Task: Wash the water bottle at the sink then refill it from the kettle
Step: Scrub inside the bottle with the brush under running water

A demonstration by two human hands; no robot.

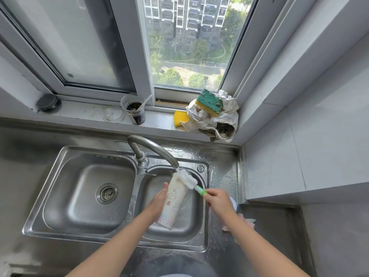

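Note:
A white water bottle (174, 200) printed with small cartoon animals tilts over the right sink basin (191, 226), its mouth up under the faucet spout (159, 150). My left hand (158, 202) grips the bottle from the left side. My right hand (218, 200) holds the green handle of a bottle brush (189, 180), whose white sponge head lies at the bottle's mouth beneath the spout. No kettle is in view.
The left basin (89, 196) has a round drain. On the windowsill stand a plastic cup of dark stuff with a spoon (133, 109), a clear lid, yellow-green sponges (210, 102) and a crumpled cloth. A wet steel counter and grey wall lie to the right.

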